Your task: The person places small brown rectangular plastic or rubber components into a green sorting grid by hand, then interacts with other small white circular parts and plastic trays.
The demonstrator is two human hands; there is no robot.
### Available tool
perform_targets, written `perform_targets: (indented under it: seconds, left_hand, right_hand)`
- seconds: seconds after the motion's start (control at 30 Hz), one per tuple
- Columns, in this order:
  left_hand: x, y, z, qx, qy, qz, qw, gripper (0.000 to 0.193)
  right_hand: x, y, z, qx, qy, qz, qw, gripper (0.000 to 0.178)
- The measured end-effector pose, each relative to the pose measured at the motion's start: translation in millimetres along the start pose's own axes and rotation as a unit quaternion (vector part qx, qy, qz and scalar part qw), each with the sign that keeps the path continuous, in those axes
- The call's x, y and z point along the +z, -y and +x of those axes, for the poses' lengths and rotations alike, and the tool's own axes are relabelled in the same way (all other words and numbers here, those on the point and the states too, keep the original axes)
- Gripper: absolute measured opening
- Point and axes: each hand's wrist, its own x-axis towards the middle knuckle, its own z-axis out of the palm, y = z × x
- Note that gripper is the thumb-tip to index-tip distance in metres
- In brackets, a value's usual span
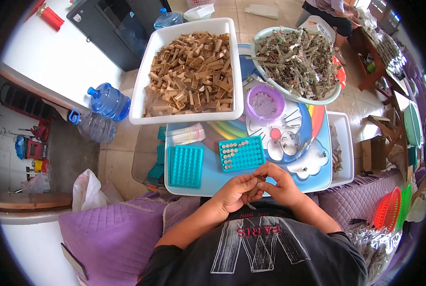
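Observation:
In front of my body, both hands meet over a small brown piece (256,188), mostly covered by the fingers. My left hand (236,191) is closed on it from the left, and my right hand (280,185) pinches it from the right. Just beyond them lies a teal tray (251,155) of small cells, with several small round whitish pieces (228,155) in its left and far cells. Further off, a white bin (235,71) holds a heap of brown trough-shaped pieces (194,71). To its right, a purple bowl (282,102) contains small pale bits.
Empty-celled teal trays (186,167) are stacked at the table's left, near a bundle of white strips (187,135). A pale basin (334,95) heaped with tangled greyish strips stands far right. Another white bin (344,176) flanks the table (313,183). A person (334,14) is in the background.

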Motion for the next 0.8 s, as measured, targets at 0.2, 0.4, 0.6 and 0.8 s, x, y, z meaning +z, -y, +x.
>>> perform_targets:
  seconds: [0.2, 0.4, 0.6, 0.8]
  left_hand:
    - [0.6, 1.2, 0.2, 0.014, -0.040, -0.006, 0.999, 0.030]
    - [0.8, -6.1, -0.5, 0.010, -0.030, -0.047, 0.998, 0.038]
    - [-1.1, -17.4, -6.4, 0.068, -0.078, -0.050, 0.993, 0.039]
    - [-6.1, -19.5, -5.6, 0.085, -0.076, -0.073, 0.991, 0.035]
  right_hand:
    - [1.8, -2.2, 0.2, 0.015, -0.010, 0.005, 1.000, 0.025]
    - [-6.5, -10.3, 3.6, 0.034, -0.029, 0.004, 0.999, 0.025]
    - [-49.2, -0.7, 28.2, 0.067, -0.104, -0.137, 0.983, 0.010]
    - [-82.4, 11.6, 88.9, -0.013, -0.101, -0.365, 0.925, 0.010]
